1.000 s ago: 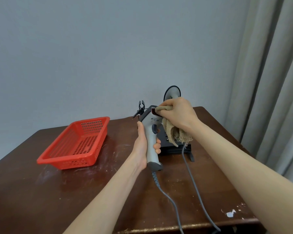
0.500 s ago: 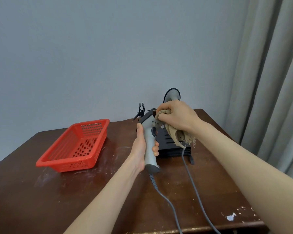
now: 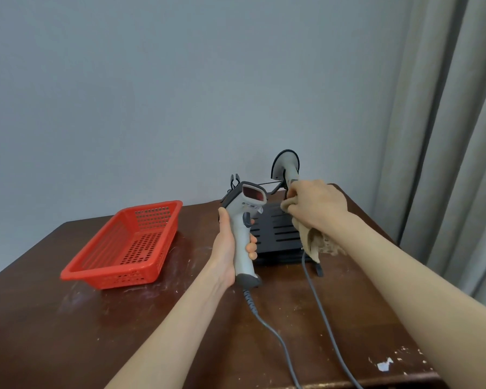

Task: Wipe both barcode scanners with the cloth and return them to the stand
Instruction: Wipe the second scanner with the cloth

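Observation:
My left hand (image 3: 228, 246) grips the handle of a grey barcode scanner (image 3: 243, 231), held upright with its red window facing me. A grey cable (image 3: 267, 327) runs from its base toward the table's front edge. My right hand (image 3: 314, 206) is closed on a beige cloth (image 3: 313, 242), which hangs down to the right of the scanner, apart from it. Behind my right hand a second grey scanner (image 3: 285, 167) stands on the black stand (image 3: 278, 234), partly hidden by my hand.
A red perforated basket (image 3: 127, 245) sits on the dark wooden table (image 3: 68, 332) to the left. A second cable (image 3: 328, 329) runs over the front edge. Grey curtains (image 3: 455, 136) hang at the right. The tabletop has white scuffs and a chipped spot (image 3: 385, 364).
My right hand with the cloth has come off the held scanner's head and moved right, uncovering the red window. The left hand keeps its hold on the scanner.

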Motion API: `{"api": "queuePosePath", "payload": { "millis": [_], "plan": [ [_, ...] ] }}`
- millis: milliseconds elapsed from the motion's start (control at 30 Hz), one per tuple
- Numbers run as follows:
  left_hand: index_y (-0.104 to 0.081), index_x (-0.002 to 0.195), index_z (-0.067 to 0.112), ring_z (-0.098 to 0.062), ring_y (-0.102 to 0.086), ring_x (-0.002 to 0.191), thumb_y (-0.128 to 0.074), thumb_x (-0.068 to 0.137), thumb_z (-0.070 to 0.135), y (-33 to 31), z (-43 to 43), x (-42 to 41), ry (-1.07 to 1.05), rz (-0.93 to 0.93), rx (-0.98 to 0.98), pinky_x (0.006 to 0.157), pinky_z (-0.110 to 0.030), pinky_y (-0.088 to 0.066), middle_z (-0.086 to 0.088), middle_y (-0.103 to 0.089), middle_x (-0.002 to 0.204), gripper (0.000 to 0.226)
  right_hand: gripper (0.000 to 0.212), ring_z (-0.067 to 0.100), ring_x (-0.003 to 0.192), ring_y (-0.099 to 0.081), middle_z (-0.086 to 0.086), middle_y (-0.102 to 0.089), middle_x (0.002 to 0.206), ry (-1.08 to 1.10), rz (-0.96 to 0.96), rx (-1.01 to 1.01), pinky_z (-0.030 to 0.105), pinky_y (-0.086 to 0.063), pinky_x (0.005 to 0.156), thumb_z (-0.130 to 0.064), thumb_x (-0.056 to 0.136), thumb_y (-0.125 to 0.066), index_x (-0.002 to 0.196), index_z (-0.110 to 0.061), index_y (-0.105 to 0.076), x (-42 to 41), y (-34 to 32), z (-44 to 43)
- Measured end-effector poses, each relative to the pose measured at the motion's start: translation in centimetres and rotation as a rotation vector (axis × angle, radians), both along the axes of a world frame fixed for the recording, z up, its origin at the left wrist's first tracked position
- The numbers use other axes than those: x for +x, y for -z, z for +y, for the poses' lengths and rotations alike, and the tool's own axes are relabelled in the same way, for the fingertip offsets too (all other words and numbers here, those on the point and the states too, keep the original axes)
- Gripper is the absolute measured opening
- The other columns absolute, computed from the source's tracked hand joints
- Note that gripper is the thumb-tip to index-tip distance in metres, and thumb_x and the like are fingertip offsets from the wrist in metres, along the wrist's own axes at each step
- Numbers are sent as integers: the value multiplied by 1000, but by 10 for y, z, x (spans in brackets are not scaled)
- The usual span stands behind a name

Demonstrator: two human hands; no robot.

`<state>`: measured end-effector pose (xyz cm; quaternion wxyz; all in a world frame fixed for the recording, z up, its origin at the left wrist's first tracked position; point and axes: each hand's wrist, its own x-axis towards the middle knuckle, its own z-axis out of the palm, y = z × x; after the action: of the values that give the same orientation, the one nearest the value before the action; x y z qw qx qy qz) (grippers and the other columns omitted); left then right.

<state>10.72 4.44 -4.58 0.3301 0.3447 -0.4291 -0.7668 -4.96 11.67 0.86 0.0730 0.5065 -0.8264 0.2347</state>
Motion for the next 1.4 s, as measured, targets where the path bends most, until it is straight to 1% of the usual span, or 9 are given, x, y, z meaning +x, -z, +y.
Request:
{"api": "queuePosePath", "payload": {
  "millis": [133, 233, 467, 633, 867, 1033, 1133, 1233, 1400],
  "plan": [
    [-60, 101, 9, -11, -41, 36, -32, 80, 78, 1, 1, -1, 6, 0, 5, 34, -20, -37, -2, -49, 53, 78, 15, 19, 79, -56, -3, -64, 82, -133, -151, -265, 28, -39, 62, -27, 83, -57, 94, -27, -67, 13, -9, 3],
    [-58, 87, 9, -12, -40, 37, -33, 79, 79, -1, 3, -3, 25, -9, 10, 35, -20, -37, -3, -48, 51, 75, 20, 16, 84, -57, -5, -65, 84, -280, -209, -342, 31, -45, 69, -20, 80, -59, 94, -29, -71, 28, -12, 0],
    [-59, 91, 9, -12, -41, 38, -34, 79, 78, 2, 5, -2, 16, -7, 9, 36, -20, -38, -3, -50, 52, 74, 27, 20, 92, -61, -9, -67, 94, -196, -98, -146, 31, -49, 73, -19, 86, -53, 99, -33, -73, 20, -3, -4],
    [-63, 85, 8, -14, -40, 38, -33, 82, 75, 1, 6, -6, 28, -20, -32, 37, -22, -37, -6, -50, 55, 74, 26, 13, 93, -63, -2, -74, 92, -310, -345, -324, 32, -51, 84, -10, 79, -54, 91, -19, -75, 34, -15, -5],
    [-59, 89, 9, -12, -41, 38, -35, 79, 77, 3, 9, -5, 23, -44, 15, 37, -21, -38, -5, -51, 54, 73, 27, 23, 87, -62, -2, -70, 91, -123, -177, -108, 35, -53, 73, -19, 84, -52, 92, -33, -73, 23, -9, -3],
    [-62, 91, 7, -13, -41, 38, -34, 81, 76, 5, 9, -6, 24, -40, -5, 36, -22, -38, -6, -50, 56, 74, 27, 5, 93, -62, -16, -68, 85, -345, -456, -281, 28, -52, 85, -12, 82, -56, 96, -26, -75, 31, -12, 0],
    [-62, 91, 8, -13, -41, 39, -35, 82, 75, 3, 8, -4, 9, -29, 4, 36, -21, -38, -5, -50, 56, 73, 29, 13, 91, -62, -15, -63, 84, -266, -259, -126, 31, -51, 77, -22, 84, -54, 103, -37, -70, 25, -10, 1],
    [-62, 100, 8, -12, -42, 37, -34, 81, 75, 6, 7, -1, 10, -62, -2, 36, -20, -39, -5, -50, 54, 74, 25, 23, 82, -58, -3, -63, 87, -29, -14, 81, 29, -43, 65, -27, 85, -50, 103, -28, -68, 13, -15, 3],
    [-60, 111, 8, -11, -41, 36, -35, 78, 77, 6, 4, 0, 1, -17, 32, 34, -20, -39, -4, -50, 55, 80, 18, 23, 84, -56, -1, -60, 84, -72, -227, -172, 28, -40, 66, -27, 79, -56, 94, -29, -66, 14, -17, 5]
  ]
}}
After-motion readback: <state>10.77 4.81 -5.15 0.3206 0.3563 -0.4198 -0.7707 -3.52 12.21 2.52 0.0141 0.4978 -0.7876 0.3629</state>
